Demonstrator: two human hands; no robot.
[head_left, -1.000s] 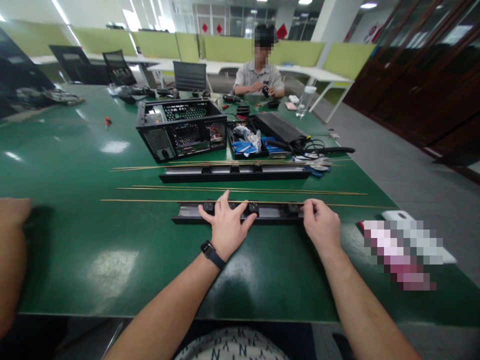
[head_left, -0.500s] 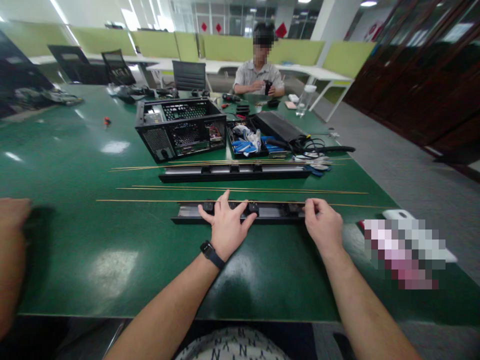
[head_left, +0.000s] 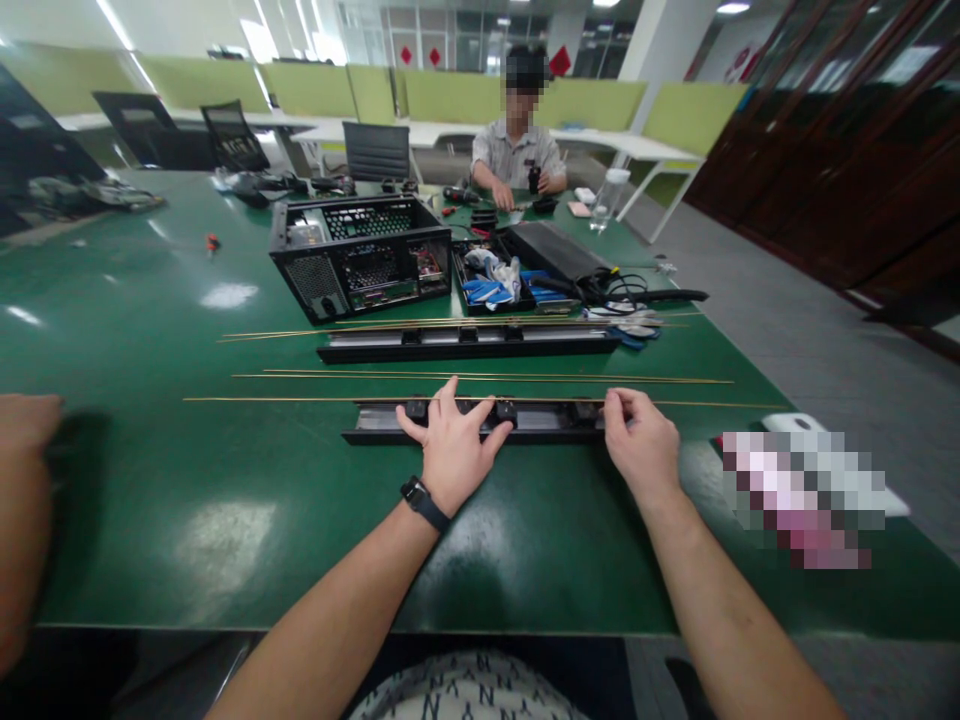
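A long black rail [head_left: 375,437] with a pale inner channel lies across the green table in front of me. Black blocks [head_left: 581,411] sit along it. With fingers spread, my left hand [head_left: 459,442] rests over the rail's middle, its fingertips around the blocks there. At the right end of the rail, my right hand [head_left: 643,435] pinches a thin brass-coloured rod [head_left: 277,400] between thumb and fingers. The rod runs along the rail's far side, past the left fingers, and sticks out beyond both ends. Whether it passes through the blocks is hard to see.
Behind lie loose rods [head_left: 337,375] and a second rail [head_left: 465,350]. Farther back are an open computer case [head_left: 360,260], gloves [head_left: 491,280] and a bottle [head_left: 609,200]. A person [head_left: 517,150] sits opposite; another arm [head_left: 22,520] enters at left. Blurred-out items [head_left: 810,500] lie right.
My right hand and the pinched rod have shifted slightly left. My left hand stays put. The person opposite has lowered one hand to the table.
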